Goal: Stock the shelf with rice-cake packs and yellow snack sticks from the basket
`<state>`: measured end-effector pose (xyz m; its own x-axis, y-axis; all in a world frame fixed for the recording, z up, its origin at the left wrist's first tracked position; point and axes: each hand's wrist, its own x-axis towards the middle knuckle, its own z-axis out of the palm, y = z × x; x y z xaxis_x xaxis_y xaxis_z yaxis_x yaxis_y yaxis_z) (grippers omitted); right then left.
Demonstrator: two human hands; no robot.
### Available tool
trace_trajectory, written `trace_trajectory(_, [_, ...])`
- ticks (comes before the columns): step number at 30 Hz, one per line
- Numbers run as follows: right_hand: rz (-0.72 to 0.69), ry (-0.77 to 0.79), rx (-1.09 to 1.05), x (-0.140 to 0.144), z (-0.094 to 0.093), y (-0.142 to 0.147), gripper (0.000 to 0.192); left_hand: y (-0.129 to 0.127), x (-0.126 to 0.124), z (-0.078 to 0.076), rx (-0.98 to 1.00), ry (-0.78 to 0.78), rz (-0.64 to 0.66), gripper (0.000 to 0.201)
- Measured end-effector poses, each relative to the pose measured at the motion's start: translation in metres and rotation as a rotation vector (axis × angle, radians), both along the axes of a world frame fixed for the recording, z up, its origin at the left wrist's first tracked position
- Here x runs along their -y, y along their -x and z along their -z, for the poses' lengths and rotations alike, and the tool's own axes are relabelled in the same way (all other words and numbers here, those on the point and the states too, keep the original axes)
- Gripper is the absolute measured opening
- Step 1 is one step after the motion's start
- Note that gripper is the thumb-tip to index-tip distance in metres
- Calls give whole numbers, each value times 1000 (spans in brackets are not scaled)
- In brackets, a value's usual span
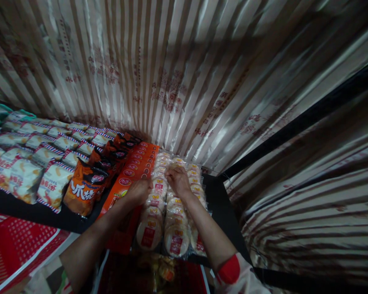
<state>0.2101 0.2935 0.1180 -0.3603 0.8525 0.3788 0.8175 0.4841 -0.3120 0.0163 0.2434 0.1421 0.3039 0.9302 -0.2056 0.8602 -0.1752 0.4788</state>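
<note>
Rows of round white rice crackers in clear wrappers with red labels stand in front of me on a dark table [227, 214]. Between my two hands is one rice cracker pack [158, 185] in the left row. My left hand [141, 191] is closed at that pack's left side, over the edge of an orange printed sheet [130, 173]. Reaching over the middle row, my right hand [177, 178] has its fingers pinched together near the same pack's right edge. The fingertips are dim, and their exact grip is partly hidden.
Orange-and-black snack bags [83, 190] and white snack bags [53, 183] line the table to the left. A red basket [18, 241] stands at lower left. Below the crackers is another container with wrapped items [162, 271]. Striped sheeting [171, 69] hangs behind, crossed by a black bar [294, 126] at right.
</note>
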Motion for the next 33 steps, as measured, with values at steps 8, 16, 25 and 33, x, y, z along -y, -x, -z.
trace_trajectory(8, [-5, -15, -23, 1, 4, -2, 12, -8, -1, 2, -33, -76, -100, 22])
trace_trajectory(16, [-57, -61, -92, 17, -2, -8, 11, -16, -5, -5, -38, -148, -127, 23])
trace_trajectory(25, [-91, 45, -48, 30, -1, -9, 6, -16, -4, 2, 1, -160, -163, 19])
trace_trajectory(33, [-66, 77, -24, 31, 1, -5, 7, 3, 16, 5, 138, -148, -255, 18])
